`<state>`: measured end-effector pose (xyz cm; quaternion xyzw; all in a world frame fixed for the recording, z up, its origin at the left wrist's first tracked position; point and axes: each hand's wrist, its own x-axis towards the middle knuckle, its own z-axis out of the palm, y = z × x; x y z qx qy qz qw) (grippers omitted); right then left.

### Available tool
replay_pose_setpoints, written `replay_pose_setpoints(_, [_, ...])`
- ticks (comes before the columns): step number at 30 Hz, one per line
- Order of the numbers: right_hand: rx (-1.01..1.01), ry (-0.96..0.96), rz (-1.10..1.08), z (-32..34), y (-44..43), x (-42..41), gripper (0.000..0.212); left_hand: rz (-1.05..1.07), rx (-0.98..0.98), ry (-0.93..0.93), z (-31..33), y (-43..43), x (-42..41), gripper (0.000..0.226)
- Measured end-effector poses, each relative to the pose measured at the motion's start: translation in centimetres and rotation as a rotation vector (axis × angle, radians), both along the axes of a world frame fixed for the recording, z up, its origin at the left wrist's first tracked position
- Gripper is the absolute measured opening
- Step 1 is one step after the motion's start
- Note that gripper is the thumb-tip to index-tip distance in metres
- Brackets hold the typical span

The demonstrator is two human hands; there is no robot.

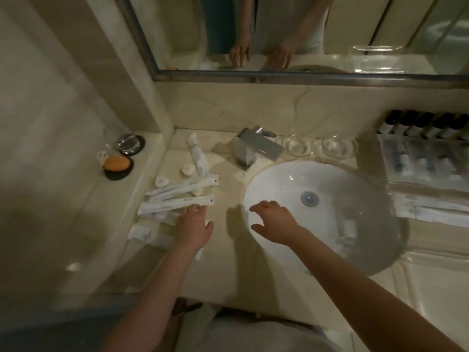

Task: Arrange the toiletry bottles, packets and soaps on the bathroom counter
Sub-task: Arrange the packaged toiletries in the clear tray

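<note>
The person's two bare forearms reach in from the near edge over the marble counter (224,273). The left hand (194,224) lies palm down on the counter left of the sink (279,179), its fingers stretched out and gripping nothing; the fingertips reach the near edge of a long white packet (177,204), and more white wrappers show from under the palm and wrist. The right hand (274,222) hovers over the left part of the basin, fingers spread and relaxed, empty. Just left of the left hand lie small folded packets (142,233). Beyond the long packet a loose fan of similar long packets (182,186) lies slantwise, with three small wrapped soaps (188,169) scattered around it and a white tube (198,156) lying farther back. On the raised ledge to the left stand a drinking glass (129,143) and an orange object (116,163) — each on a black coaster. Behind the sink is a square chrome faucet (256,146), with two clear glass dishes (338,147) to its right. At the far right, a neat row of dark-capped bottles (426,125) stands against the wall, clear-wrapped items (426,161) laid in front of it and more long white packets (431,209) nearer still. The mirror (355,34) above reflects both hands.
</note>
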<state>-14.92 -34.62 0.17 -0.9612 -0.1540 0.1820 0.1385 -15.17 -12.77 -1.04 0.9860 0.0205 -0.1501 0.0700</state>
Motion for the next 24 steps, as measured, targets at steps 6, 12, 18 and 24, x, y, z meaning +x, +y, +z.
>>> replay_pose_setpoints(6, [0.004,0.052,0.051,0.1,7.2,5.2,0.059,0.080,-0.001,0.023,0.0,8.0,2.4,0.047])
replay_pose_setpoints(12, [-0.115,0.018,0.094,-0.8,11.9,10.2,0.066,-0.041,0.035,0.055,-0.8,11.1,4.5,0.040])
replay_pose_setpoints(18, [-0.261,-0.072,0.185,-2.6,15.6,12.6,0.052,-0.117,0.116,0.033,-2.0,11.7,5.6,0.039])
replay_pose_setpoints(24, [-0.264,-0.107,0.209,-3.1,16.9,13.8,0.045,-0.124,0.103,-0.024,-2.1,12.5,6.2,0.032])
